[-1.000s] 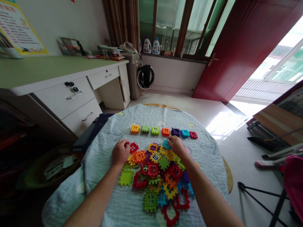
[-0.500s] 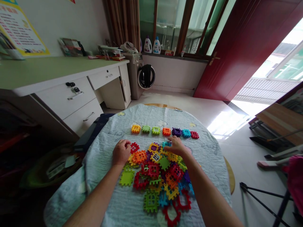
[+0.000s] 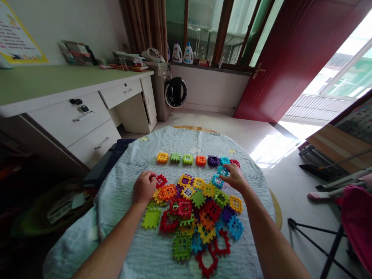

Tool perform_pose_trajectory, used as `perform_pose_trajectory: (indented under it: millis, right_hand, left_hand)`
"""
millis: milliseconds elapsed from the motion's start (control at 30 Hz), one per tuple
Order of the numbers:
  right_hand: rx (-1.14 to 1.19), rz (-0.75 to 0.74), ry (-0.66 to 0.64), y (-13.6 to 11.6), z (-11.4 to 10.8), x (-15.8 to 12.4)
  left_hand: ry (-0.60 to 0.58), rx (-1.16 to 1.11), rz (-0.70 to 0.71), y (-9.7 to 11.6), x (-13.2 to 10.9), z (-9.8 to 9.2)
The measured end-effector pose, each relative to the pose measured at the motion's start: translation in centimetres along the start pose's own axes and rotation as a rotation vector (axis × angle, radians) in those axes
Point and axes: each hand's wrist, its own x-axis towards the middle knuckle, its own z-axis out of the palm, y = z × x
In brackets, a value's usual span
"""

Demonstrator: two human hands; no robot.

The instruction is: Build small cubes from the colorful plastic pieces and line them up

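A heap of coloured interlocking square tiles (image 3: 197, 213) lies on a round table under a pale blue quilted cloth (image 3: 130, 162). Beyond it runs a row of tiles (image 3: 197, 159): orange, green, green, orange, purple, blue, red. My right hand (image 3: 235, 178) is raised near the row's right end, its fingers pinched on a blue tile (image 3: 223, 170). Another blue tile (image 3: 217, 181) lies just under that hand. My left hand (image 3: 143, 187) rests curled at the heap's left edge, its fingertips against a red tile (image 3: 161, 180).
A white desk with drawers (image 3: 72, 112) stands to the left, and a dark chair (image 3: 107, 161) is tucked against the table. A small washing machine (image 3: 165, 91) sits by the window wall. A dark tripod (image 3: 319, 240) and a wooden bench (image 3: 334, 145) stand on the right.
My right hand has lifted a blue tile out of the heap and carried it right and away, toward the row's right end. My left hand has stayed put.
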Motion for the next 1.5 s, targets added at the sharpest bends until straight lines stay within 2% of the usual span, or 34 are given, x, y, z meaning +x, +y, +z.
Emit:
perform_pose_trajectory:
  millis: [167,300,633,1100,1200,1367,1500]
  right_hand:
    - [-0.039,-0.019,-0.067,0.3,1.4,-1.8]
    - [-0.060,-0.001,-0.120,0.0,2.6,-1.9]
    - [-0.160,-0.016,-0.159,-0.3,2.7,-1.6]
    - [-0.172,-0.041,-0.154,-0.8,2.8,-1.8]
    - [-0.133,-0.037,-0.101,-0.1,1.8,-1.3]
    - [-0.155,0.036,0.049,2.4,-2.0,2.2]
    - [-0.212,0.014,-0.053,3.7,-3.7,5.7]
  left_hand:
    - [-0.010,-0.004,-0.014,0.1,0.0,-0.1]
    - [-0.011,-0.005,-0.015,0.2,-0.1,-0.2]
    - [0.001,0.010,-0.002,0.1,0.0,-0.1]
    - [-0.008,0.000,-0.009,0.4,-0.1,-0.3]
    - [-0.004,-0.009,0.002,0.4,-0.1,-0.4]
    - [0.009,-0.017,0.015,0.2,0.0,-0.3]
    - [0.007,-0.006,0.021,0.2,0.0,-0.4]
